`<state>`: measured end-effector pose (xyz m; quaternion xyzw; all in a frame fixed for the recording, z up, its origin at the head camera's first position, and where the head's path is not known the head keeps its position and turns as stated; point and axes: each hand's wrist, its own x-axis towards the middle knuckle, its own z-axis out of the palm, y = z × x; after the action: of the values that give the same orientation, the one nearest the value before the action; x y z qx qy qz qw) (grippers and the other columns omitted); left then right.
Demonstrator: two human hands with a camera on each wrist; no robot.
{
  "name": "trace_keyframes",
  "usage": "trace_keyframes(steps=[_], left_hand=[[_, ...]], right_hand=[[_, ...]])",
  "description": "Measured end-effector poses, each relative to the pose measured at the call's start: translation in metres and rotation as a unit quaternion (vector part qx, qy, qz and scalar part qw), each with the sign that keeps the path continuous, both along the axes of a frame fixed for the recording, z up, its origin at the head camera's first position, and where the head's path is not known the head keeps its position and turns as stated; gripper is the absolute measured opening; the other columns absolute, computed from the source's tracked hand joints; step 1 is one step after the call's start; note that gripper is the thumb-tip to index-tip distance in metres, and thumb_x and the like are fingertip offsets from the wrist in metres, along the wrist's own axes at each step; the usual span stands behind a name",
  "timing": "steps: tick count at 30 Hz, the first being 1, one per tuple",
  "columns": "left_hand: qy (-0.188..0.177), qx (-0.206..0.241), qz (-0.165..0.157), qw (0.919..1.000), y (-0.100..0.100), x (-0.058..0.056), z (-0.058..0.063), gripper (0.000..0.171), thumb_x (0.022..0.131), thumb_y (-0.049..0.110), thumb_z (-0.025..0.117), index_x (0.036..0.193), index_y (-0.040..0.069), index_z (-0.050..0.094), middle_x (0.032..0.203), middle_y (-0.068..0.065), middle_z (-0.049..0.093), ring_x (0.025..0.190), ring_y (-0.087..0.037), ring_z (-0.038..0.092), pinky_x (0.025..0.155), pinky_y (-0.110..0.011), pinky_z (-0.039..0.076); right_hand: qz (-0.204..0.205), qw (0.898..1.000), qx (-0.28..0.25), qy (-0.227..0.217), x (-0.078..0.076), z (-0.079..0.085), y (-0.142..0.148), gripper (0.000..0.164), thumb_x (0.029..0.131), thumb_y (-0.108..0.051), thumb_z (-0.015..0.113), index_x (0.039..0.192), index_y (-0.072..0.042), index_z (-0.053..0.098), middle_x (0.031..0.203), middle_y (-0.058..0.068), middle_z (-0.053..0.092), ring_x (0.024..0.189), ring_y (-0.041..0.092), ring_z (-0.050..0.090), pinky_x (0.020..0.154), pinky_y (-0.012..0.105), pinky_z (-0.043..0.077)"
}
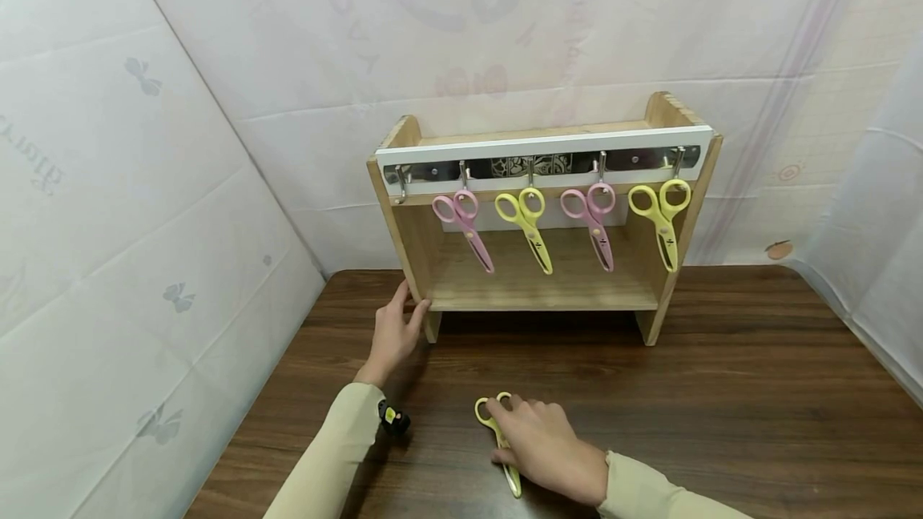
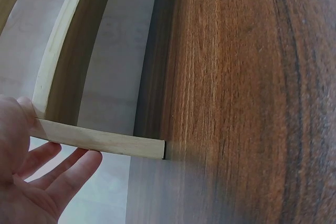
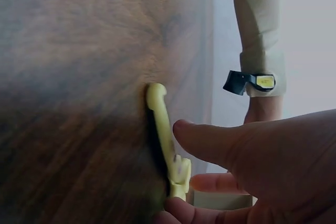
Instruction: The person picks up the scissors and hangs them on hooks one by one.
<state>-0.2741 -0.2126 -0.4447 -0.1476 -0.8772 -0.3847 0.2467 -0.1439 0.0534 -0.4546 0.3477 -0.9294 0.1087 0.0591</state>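
At the lower left side panel of a small wooden shelf (image 1: 461,288), my left hand (image 1: 392,335) pinches the wood. In the left wrist view the thumb lies inside the panel (image 2: 105,140) and the fingers lie along its outer face. A pair of yellow scissors (image 1: 513,480) lies on the table in front of the shelf, handles pointing away from me. Over it is my right hand (image 1: 548,451), partly covering the middle. The right wrist view shows a gap between the thumb (image 3: 205,139) and the scissors, with the other fingers close beside them.
Across the shelf's front runs a white rail (image 1: 461,149) with several metal hooks. Two pink scissors (image 1: 597,223) and two yellow scissors (image 1: 530,227) hang there. The leftmost hook (image 1: 401,183) is bare. Printed cloth (image 1: 303,46) walls surround the dark wooden table (image 1: 757,391).
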Motion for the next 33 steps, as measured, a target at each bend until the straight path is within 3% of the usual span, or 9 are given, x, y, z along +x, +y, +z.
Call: trace_keyframes(steps=[5,16,22,26,30,33], left_hand=[[-0.003,-0.001,0.001,1.0,0.0,-0.001,0.0,0.046,0.105,0.017,0.063,0.147,0.004,0.051,0.128,-0.024,0.067,0.109,-0.039,0.07,0.076,-0.048,0.063],[-0.002,0.003,-0.002,1.0,0.002,0.0,0.001,0.045,0.104,0.018,0.063,0.146,0.003,0.052,0.127,-0.023,0.068,0.107,-0.039,0.07,0.075,-0.046,0.063],[-0.006,-0.002,0.0,1.0,0.002,0.0,0.001,0.044,0.105,0.017,0.063,0.145,0.003,0.052,0.126,-0.023,0.068,0.107,-0.036,0.071,0.075,-0.044,0.063],[0.0,-0.004,0.0,1.0,0.001,0.0,0.001,0.043,0.104,0.017,0.063,0.144,0.003,0.053,0.125,-0.022,0.069,0.106,-0.036,0.072,0.075,-0.045,0.063],[0.007,-0.003,0.001,1.0,0.001,-0.001,0.0,0.042,0.104,0.016,0.064,0.143,0.003,0.054,0.124,-0.023,0.069,0.106,-0.036,0.072,0.076,-0.046,0.063],[0.005,0.001,-0.002,1.0,0.001,-0.001,0.0,0.042,0.104,0.015,0.064,0.142,0.002,0.054,0.124,-0.024,0.068,0.106,-0.038,0.071,0.076,-0.046,0.063]], right_hand=[[-0.007,1.0,0.0,0.001,0.001,-0.004,0.0,0.047,0.078,-0.044,0.089,0.103,-0.017,0.06,0.076,-0.001,0.058,0.052,0.014,0.051,0.036,0.027,0.033],[-0.007,1.0,-0.01,0.012,0.002,-0.008,0.001,0.043,0.079,-0.041,0.089,0.099,-0.016,0.061,0.081,0.001,0.061,0.052,0.014,0.052,0.036,0.027,0.033],[-0.005,1.0,0.001,0.006,0.001,-0.006,0.005,0.038,0.078,-0.033,0.091,0.103,-0.018,0.067,0.083,0.002,0.062,0.057,0.018,0.058,0.037,0.029,0.038],[0.003,1.0,0.004,0.019,0.0,-0.005,0.013,0.038,0.077,-0.023,0.092,0.11,-0.025,0.072,0.082,-0.001,0.058,0.06,0.017,0.058,0.038,0.028,0.039],[0.016,0.999,-0.017,0.034,-0.001,-0.006,0.024,0.04,0.082,-0.014,0.086,0.115,-0.031,0.074,0.08,-0.003,0.053,0.063,0.016,0.054,0.04,0.026,0.037],[0.023,0.998,-0.039,0.038,-0.003,-0.007,0.032,0.039,0.085,-0.008,0.082,0.119,-0.026,0.073,0.083,-0.002,0.056,0.068,0.018,0.054,0.043,0.026,0.04]])
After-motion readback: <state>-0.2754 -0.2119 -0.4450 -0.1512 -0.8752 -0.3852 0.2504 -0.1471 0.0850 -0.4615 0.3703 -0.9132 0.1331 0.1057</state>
